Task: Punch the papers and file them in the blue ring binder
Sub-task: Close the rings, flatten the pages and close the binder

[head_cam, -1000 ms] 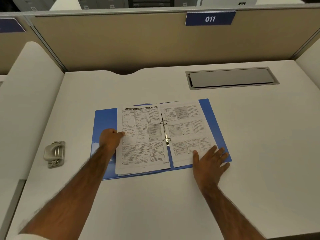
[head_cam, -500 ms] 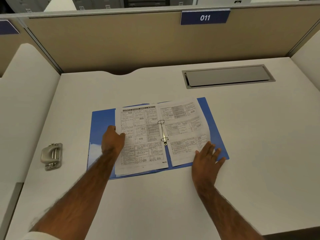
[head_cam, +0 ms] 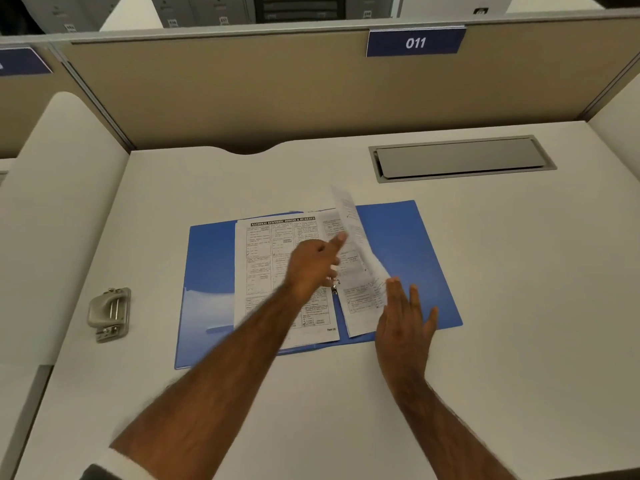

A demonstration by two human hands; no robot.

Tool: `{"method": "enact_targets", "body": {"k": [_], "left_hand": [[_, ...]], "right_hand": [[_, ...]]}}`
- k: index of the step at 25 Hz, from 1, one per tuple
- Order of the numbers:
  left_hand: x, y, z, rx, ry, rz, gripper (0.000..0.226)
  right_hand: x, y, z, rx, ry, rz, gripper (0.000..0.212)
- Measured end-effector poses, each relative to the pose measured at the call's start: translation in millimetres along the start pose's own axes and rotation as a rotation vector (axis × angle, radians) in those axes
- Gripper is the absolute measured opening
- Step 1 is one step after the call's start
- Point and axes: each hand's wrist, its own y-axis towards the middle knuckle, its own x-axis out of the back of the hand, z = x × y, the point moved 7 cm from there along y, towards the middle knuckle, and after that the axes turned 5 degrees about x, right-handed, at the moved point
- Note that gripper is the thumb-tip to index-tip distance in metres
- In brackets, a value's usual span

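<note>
At the far left of the white desk (head_cam: 519, 306) the small grey metal hole punch (head_cam: 109, 313) sits well apart from the work, with nothing in it. Next comes the blue ring binder (head_cam: 207, 258), lying open and flat. On its left half lies a stack of white printed sheets (head_cam: 266, 265) with nothing weighing it down.

Our left hand (head_cam: 311, 265) reaches across that stack. One finger stretches to the raised sheet and the others curl under. Blur keeps us from telling whether it pinches the paper or only touches it.

Just beneath that hand are the silver metal rings (head_cam: 334, 284) on the spine; we cannot tell whether they are open or closed. Beside them the white printed page (head_cam: 356, 244) stands lifted and curled over the right half. Our right hand (head_cam: 405, 317) is flat, its fingers straight and spread, against the page's lower edge and the blue cover, holding nothing.

We judge this to be a page turned on the rings. If the page is swung fast or pulled sideways, its punched holes could tear. A closed ring would resist it, and the curl could crease. The loose left stack could also shift under our forearm.
</note>
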Motion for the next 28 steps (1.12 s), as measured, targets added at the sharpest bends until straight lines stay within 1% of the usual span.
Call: {"method": "enact_targets", "body": {"k": [2, 4, 6, 7, 11, 14, 16, 17, 18, 19, 20, 22, 24, 25, 28], "left_hand": [[-31.4, 2.8, -7.6, 0.068, -0.027, 0.015, 0.045], [-46.4, 7.5, -10.3, 0.122, -0.027, -0.012, 0.032], [-51.9, 13.9, -8.2, 0.159, -0.056, -0.023, 0.020], [-52.7, 16.6, -7.3, 0.167, -0.062, -0.021, 0.017], [-55.2, 22.9, -5.4, 0.164, -0.077, -0.024, 0.018], [-60.1, 21.2, -6.7, 0.136, -0.124, -0.026, 0.018], [-60.2, 17.9, -9.7, 0.084, -0.142, -0.058, 0.033], [-59.1, 15.8, -11.5, 0.059, -0.157, -0.074, 0.040], [-57.9, 13.9, -12.9, 0.043, -0.179, -0.080, 0.043], [-56.1, 13.1, -13.2, 0.038, -0.204, -0.076, 0.042], [-52.5, 12.0, -12.4, 0.038, -0.213, -0.070, 0.038], [-34.6, 9.5, -7.4, 0.025, -0.178, -0.089, 0.029], [-2.7, 5.5, 0.1, -0.011, -0.106, -0.150, 0.023], [16.9, 2.8, 4.6, -0.025, -0.067, -0.186, 0.022], [75.3, -3.1, 23.6, -0.003, -0.004, -0.275, 0.025]], "right_hand": [[-0.5, -4.6, 5.6, 0.064, -0.013, 0.015, 0.069], [-0.5, -5.9, 5.7, 0.086, -0.005, 0.030, 0.068], [2.3, -5.1, 0.5, 0.053, 0.056, 0.022, 0.066], [4.5, -4.8, -2.9, 0.020, 0.131, 0.014, 0.065], [12.9, 7.9, -16.4, -0.149, 0.603, 0.030, 0.061], [9.7, 32.1, -23.3, -0.319, 0.798, 0.138, 0.065], [8.1, 47.2, -23.4, -0.436, 0.904, 0.228, 0.070], [8.3, 54.4, -24.0, -0.493, 0.961, 0.259, 0.068], [9.4, 61.5, -25.7, -0.549, 1.022, 0.281, 0.061], [10.3, 69.1, -28.5, -0.610, 1.078, 0.303, 0.053], [11.8, 76.0, -32.5, -0.667, 1.117, 0.330, 0.050], [16.9, 84.8, -42.2, -0.747, 1.111, 0.369, 0.050], [17.4, 90.4, -58.5, -0.737, 1.002, 0.325, 0.057], [18.2, 91.8, -66.2, -0.710, 0.949, 0.285, 0.055], [17.0, 89.7, -83.4, -0.709, 0.848, 0.232, 0.027]]}}
